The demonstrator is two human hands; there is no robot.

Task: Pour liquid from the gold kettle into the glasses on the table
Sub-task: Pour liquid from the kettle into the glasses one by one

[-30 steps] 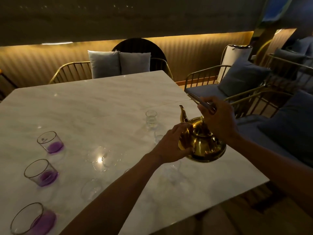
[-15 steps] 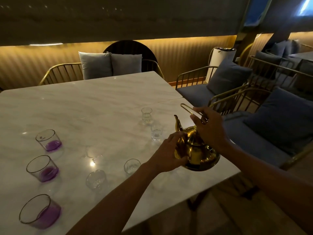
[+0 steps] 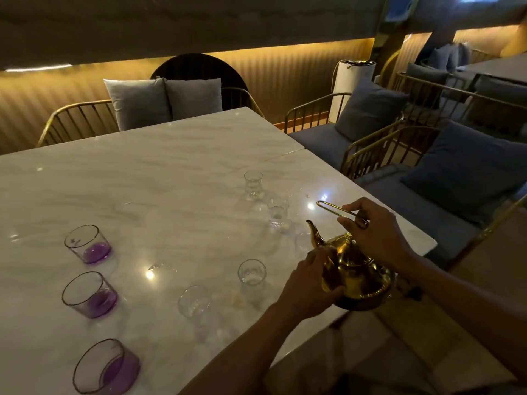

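Observation:
The gold kettle (image 3: 359, 277) hangs just above the near right edge of the marble table (image 3: 148, 178), spout pointing up and left. My right hand (image 3: 373, 232) grips its thin wire handle. My left hand (image 3: 309, 286) presses against the kettle's left side. Several small clear glasses stand close by: one (image 3: 252, 184) farthest, one (image 3: 277, 212) nearer, one (image 3: 302, 243) partly behind the spout, one (image 3: 252, 275) left of my left hand, and one (image 3: 195, 305) further left.
Three wider tumblers with purple liquid (image 3: 89, 244) (image 3: 90, 295) (image 3: 106, 366) line the table's left side. Gold-framed chairs with blue cushions (image 3: 467, 166) stand right of the table, and a bench with grey pillows (image 3: 164, 98) is behind it.
The view has shifted, so the small glasses now show fully. Both hands and the kettle have stayed together, moving slightly toward the table's near right edge.

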